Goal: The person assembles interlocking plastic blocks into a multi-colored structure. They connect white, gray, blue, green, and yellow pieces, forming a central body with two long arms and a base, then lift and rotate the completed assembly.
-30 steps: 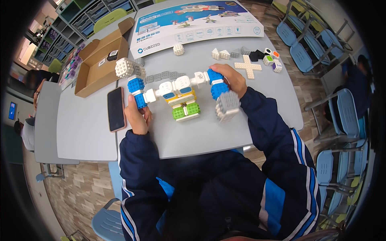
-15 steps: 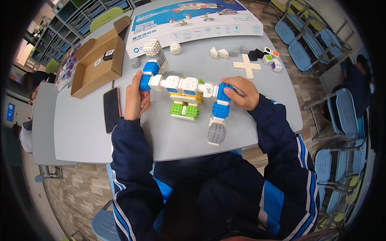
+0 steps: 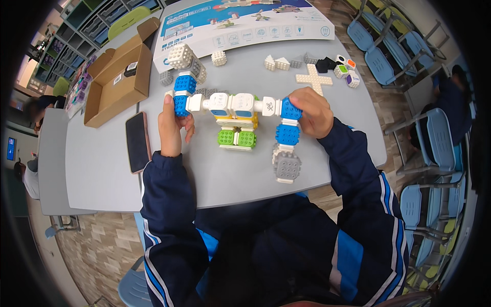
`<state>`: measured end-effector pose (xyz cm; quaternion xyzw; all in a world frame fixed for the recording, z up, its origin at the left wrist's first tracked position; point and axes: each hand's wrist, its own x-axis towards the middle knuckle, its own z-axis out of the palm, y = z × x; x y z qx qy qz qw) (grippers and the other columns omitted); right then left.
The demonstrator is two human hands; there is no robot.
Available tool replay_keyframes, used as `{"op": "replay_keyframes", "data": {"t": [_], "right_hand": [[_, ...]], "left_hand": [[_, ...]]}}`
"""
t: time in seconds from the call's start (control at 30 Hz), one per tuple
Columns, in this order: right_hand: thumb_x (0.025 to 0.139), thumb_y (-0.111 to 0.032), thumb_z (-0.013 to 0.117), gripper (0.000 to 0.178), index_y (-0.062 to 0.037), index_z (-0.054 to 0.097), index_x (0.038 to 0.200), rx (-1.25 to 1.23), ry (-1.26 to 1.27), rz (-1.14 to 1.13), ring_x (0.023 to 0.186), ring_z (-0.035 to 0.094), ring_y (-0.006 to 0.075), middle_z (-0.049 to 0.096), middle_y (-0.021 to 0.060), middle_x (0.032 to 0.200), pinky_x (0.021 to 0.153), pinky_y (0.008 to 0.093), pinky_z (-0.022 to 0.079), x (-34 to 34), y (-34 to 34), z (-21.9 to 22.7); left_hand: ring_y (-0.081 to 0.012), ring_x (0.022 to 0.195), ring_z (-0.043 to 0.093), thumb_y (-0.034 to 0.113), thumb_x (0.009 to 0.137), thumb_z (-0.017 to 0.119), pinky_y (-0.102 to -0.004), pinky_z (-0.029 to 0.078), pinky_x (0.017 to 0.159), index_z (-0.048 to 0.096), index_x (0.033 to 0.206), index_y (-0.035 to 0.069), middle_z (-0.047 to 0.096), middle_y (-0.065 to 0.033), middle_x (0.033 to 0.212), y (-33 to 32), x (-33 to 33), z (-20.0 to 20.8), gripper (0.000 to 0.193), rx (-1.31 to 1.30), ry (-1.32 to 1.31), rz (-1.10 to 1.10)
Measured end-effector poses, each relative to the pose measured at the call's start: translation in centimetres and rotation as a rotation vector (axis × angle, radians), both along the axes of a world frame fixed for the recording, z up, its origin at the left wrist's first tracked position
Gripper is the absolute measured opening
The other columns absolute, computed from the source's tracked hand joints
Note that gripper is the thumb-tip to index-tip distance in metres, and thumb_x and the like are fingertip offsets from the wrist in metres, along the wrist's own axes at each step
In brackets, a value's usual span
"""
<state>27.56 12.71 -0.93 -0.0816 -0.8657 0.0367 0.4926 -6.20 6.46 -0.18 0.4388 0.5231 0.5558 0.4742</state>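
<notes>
A building-block model (image 3: 236, 123) with a white, yellow and green body stands on the grey table between my hands. Its left arm, blue blocks (image 3: 184, 86) topped by grey and white ones, points away from me. The right arm, two blue blocks (image 3: 287, 134) ending in a grey block (image 3: 287, 165), points toward me. My left hand (image 3: 174, 125) is closed round the blue block at the left joint, thumb on top. My right hand (image 3: 313, 112) grips the blue block at the right joint from its outer side; some of its fingers are hidden.
A large printed box (image 3: 245, 36) lies at the back. An open cardboard box (image 3: 97, 105) and a phone (image 3: 137, 142) are on the left. Farther right sit a cream cross-shaped plate (image 3: 313, 77), black pieces (image 3: 326, 65) and several small blocks. Blue chairs (image 3: 442, 138) stand beyond the table.
The model's right arm has swung slightly outward to the right, its grey end turning. Its left arm now leans a little farther left. Both hands keep their hold.
</notes>
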Motion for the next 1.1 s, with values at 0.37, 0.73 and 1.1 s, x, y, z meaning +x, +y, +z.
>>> {"op": "replay_keyframes", "data": {"t": [0.37, 0.73, 1.1], "right_hand": [[0.070, 0.018, 0.062, 0.060, 0.0020, 0.054, 0.127, -0.058, -0.030, -0.121, 0.070, 0.068, 0.0302, 0.070, 0.0201, 0.099, 0.061, 0.0342, 0.055, 0.5, -0.7, -0.1], [0.082, -0.007, 0.071, 0.053, 0.0018, 0.053, 0.131, -0.589, 0.019, -0.155, 0.073, 0.070, 0.0256, 0.072, 0.0143, 0.099, 0.067, 0.0319, 0.055, 1.2, 0.4, -2.9], [0.097, -0.027, 0.064, 0.035, 0.0065, 0.061, 0.107, -0.959, 0.204, 0.105, 0.065, 0.064, 0.0157, 0.066, 0.0106, 0.082, 0.057, 0.0272, 0.052, 1.1, -0.4, -2.6]], "left_hand": [[-0.0159, 0.055, 0.052, 0.058, 0.104, 0.031, -0.0280, 0.042, 0.048, 0.060, 0.102, -0.003, 0.058, -0.0100, 0.074, -0.6, -0.2, -0.7, 0.067, 0.177, 0.103, -0.085], [-0.0151, 0.076, 0.058, 0.049, 0.106, 0.035, -0.0292, 0.046, 0.075, 0.058, 0.112, -0.002, 0.061, -0.0081, 0.089, -2.0, -0.7, -1.6, 0.056, 0.351, 0.261, -0.168], [-0.0151, 0.083, 0.061, 0.038, 0.101, 0.056, -0.0298, 0.047, 0.085, 0.053, 0.126, 0.001, 0.065, -0.0086, 0.093, -2.8, -2.5, -3.6, 0.045, 0.433, 0.382, -0.125]]}}
